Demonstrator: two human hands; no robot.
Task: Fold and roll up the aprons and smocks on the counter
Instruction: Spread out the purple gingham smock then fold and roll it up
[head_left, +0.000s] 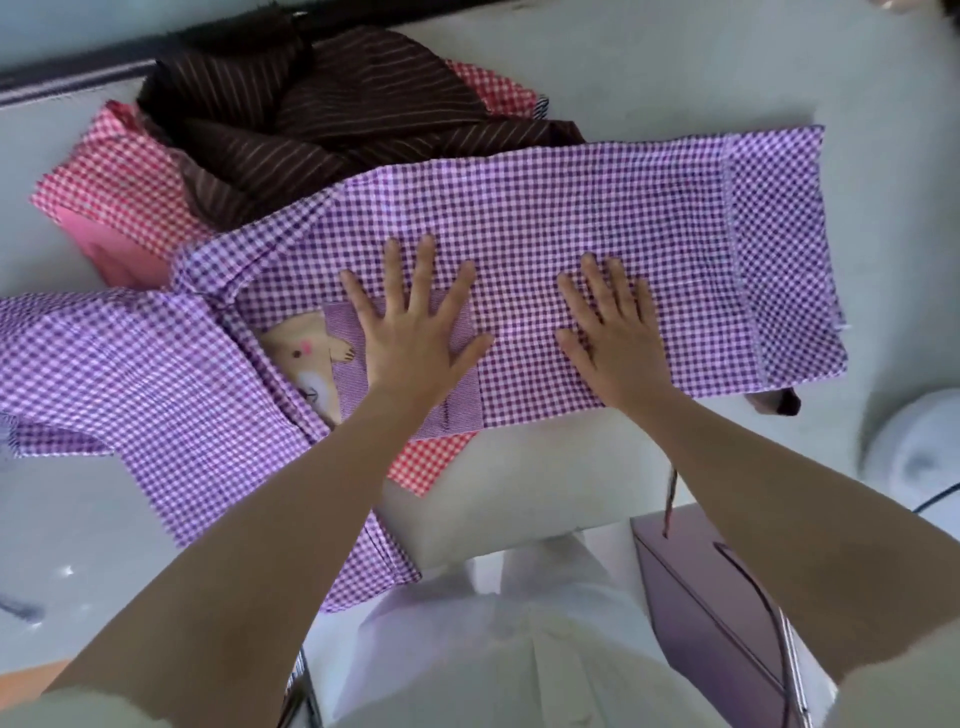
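A purple gingham smock lies spread across the pale counter, folded into a long band running left to right. Its striped pocket with a tan animal patch shows near the middle left. My left hand presses flat on the pocket with fingers spread. To its right, my right hand also lies flat on the checked cloth, fingers straight. One sleeve spreads out to the left, and part of the cloth hangs over the counter's near edge.
Behind the smock lie a brown striped garment and a red gingham one, heaped together; a red checked corner pokes out under the purple cloth. A purple box stands below the counter at right, a white round object beside it.
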